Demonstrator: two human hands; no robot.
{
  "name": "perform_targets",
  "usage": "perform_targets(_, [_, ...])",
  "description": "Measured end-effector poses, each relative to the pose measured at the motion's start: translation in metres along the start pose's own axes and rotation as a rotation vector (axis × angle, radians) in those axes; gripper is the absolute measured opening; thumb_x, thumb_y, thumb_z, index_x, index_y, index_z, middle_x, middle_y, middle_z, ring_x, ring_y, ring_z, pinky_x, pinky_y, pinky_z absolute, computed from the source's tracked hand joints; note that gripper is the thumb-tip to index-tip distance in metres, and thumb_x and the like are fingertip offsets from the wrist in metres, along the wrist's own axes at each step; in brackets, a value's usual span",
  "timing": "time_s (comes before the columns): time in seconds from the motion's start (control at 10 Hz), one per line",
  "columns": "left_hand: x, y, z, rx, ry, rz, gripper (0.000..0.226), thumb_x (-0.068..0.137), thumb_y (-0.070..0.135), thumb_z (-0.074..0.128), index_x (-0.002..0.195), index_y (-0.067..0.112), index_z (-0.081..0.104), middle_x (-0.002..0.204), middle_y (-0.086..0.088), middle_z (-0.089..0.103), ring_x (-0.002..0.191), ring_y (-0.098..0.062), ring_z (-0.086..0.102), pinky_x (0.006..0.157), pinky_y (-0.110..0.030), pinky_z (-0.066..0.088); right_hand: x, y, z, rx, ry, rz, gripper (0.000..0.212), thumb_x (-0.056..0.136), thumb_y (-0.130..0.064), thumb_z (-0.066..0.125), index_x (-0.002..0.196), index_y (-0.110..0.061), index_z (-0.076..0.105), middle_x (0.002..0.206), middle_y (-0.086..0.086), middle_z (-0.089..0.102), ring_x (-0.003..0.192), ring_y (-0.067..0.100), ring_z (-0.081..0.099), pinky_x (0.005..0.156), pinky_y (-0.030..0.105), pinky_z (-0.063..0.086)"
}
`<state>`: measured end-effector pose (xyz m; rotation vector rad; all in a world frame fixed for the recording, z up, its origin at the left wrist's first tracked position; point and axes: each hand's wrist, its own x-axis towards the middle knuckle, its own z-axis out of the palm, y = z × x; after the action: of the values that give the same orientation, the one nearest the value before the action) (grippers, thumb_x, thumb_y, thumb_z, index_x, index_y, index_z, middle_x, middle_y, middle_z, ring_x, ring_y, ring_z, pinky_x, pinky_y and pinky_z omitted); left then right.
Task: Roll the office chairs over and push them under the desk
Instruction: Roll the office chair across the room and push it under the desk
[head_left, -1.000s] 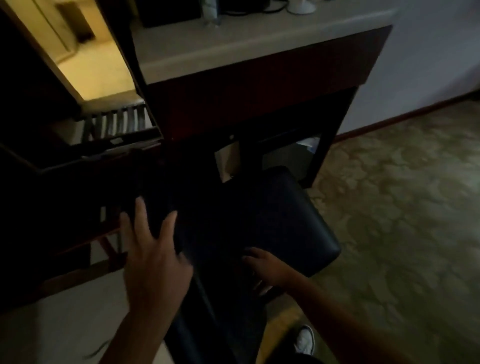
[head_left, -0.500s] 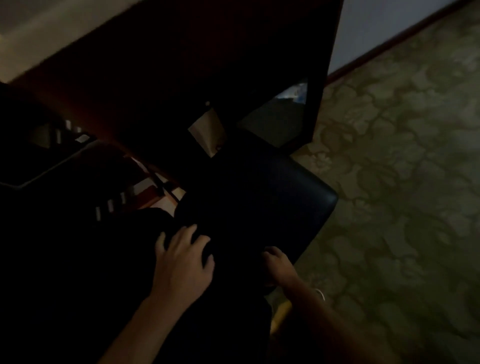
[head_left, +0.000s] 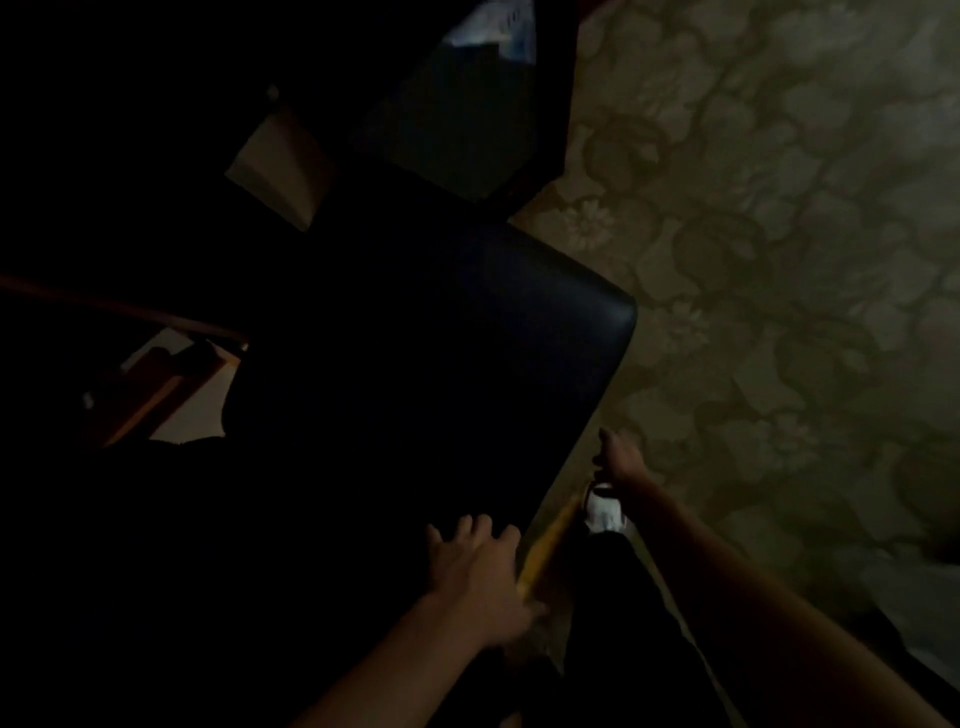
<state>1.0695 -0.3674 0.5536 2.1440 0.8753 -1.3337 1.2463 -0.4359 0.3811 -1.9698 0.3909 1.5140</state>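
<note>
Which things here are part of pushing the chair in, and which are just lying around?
Job: black padded chair seat; dark desk leg; left hand on the seat; right hand beside it.
Lying about: patterned green carpet; white shoe.

Chair (head_left: 467, 364): dark padded seat, glossy rounded corner, front edge at dark desk (head_left: 550, 104) leg, on patterned carpet.

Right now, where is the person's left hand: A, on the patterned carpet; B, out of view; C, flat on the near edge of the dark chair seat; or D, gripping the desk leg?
C: the left hand lies spread, palm down, on the near edge of the chair seat.
</note>
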Motion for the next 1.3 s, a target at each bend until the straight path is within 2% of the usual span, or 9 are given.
perform_targets(0.2, [0.058,0.013,0.042,0.087,-0.171,-0.169,0.094,0.077,0.062,0.066,0.152,0.028,0.021,0.157,-0.012,0.021,0.147,-0.033,0.012,0.115,-0.064,0.006,0.082,0.007,0.012,0.275,-0.184,0.176,0.063,0.093,-0.065,0.025,0.136,-0.026,0.047,0.125,0.005,0.055,0.104,0.027,0.052,0.087,0.046,0.041])
perform_targets(0.3, [0.079,0.008,0.059,0.016,-0.253,-0.246,0.102,0.069,0.065,0.069,0.152,0.032,0.019,0.158,-0.011,0.02,0.146,-0.034,0.015,0.115,-0.062,0.013,0.106,0.003,0.018,0.47,-0.36,0.146,0.053,0.089,-0.07,0.031,0.11,-0.033,0.062,0.126,0.0,0.06,0.111,0.024,0.056,0.101,0.05,0.038])
perform_targets(0.5, [0.104,0.028,0.08,-0.065,-0.519,-0.234,0.101,0.074,0.052,0.066,0.155,0.037,0.008,0.164,-0.008,0.007,0.15,-0.036,0.005,0.113,-0.066,0.001,0.124,-0.004,0.024,0.819,-0.657,-0.048,0.056,0.09,-0.065,0.046,0.126,-0.025,0.064,0.134,0.007,0.06,0.124,0.025,0.056,0.095,0.041,0.049])
perform_targets(0.6, [0.109,0.031,0.078,-0.168,-0.49,-0.241,0.083,0.075,0.046,0.066,0.15,0.035,0.032,0.161,-0.004,0.022,0.148,-0.029,0.016,0.117,-0.052,0.013,0.122,-0.016,0.023,0.505,-0.572,-0.11,0.077,0.076,-0.076,0.056,0.136,-0.029,0.053,0.14,0.003,0.055,0.127,0.023,0.053,0.104,0.045,0.044])
perform_targets(0.7, [0.105,0.037,0.075,-0.217,-0.412,-0.254,0.066,0.074,0.042,0.069,0.137,0.03,0.055,0.149,-0.002,0.045,0.138,-0.025,0.038,0.112,-0.038,0.033,0.128,-0.017,0.02,0.327,-0.604,-0.168,0.091,0.073,-0.069,0.066,0.144,-0.016,0.042,0.145,0.008,0.048,0.121,0.019,0.057,0.102,0.041,0.046])
perform_targets(0.8, [0.098,0.04,0.067,-0.193,-0.382,-0.258,0.054,0.071,0.044,0.067,0.123,0.029,0.066,0.136,0.001,0.059,0.128,-0.023,0.05,0.11,-0.04,0.036,0.119,-0.025,0.014,0.412,-0.759,-0.132,0.061,0.09,-0.037,0.063,0.14,-0.007,0.046,0.142,0.013,0.051,0.131,0.023,0.05,0.112,0.042,0.034])
perform_targets(0.9, [0.089,0.047,0.07,-0.192,-0.392,-0.24,0.054,0.072,0.048,0.066,0.123,0.03,0.066,0.136,0.002,0.059,0.128,-0.022,0.05,0.11,-0.041,0.038,0.109,-0.019,0.005,0.42,-0.805,-0.116,0.055,0.092,-0.036,0.061,0.138,-0.008,0.05,0.143,0.013,0.051,0.131,0.026,0.049,0.114,0.042,0.033])
perform_targets(1.1, [0.069,0.081,0.105,-0.277,-0.501,-0.182,0.063,0.079,0.047,0.067,0.136,0.024,0.055,0.143,-0.004,0.051,0.13,-0.025,0.047,0.104,-0.034,0.041,0.08,0.022,-0.036,0.385,-0.635,-0.064,0.065,0.084,-0.047,0.066,0.136,-0.011,0.051,0.135,0.01,0.057,0.123,0.026,0.056,0.105,0.041,0.043])
perform_targets(1.3, [0.04,0.103,0.123,-0.301,-0.467,-0.116,0.061,0.074,0.051,0.068,0.13,0.028,0.061,0.138,-0.001,0.056,0.123,-0.025,0.052,0.1,-0.034,0.046,0.048,0.047,-0.067,0.272,-0.449,-0.06,0.056,0.065,-0.063,0.075,0.107,-0.026,0.065,0.113,0.002,0.068,0.101,0.021,0.067,0.091,0.043,0.053])
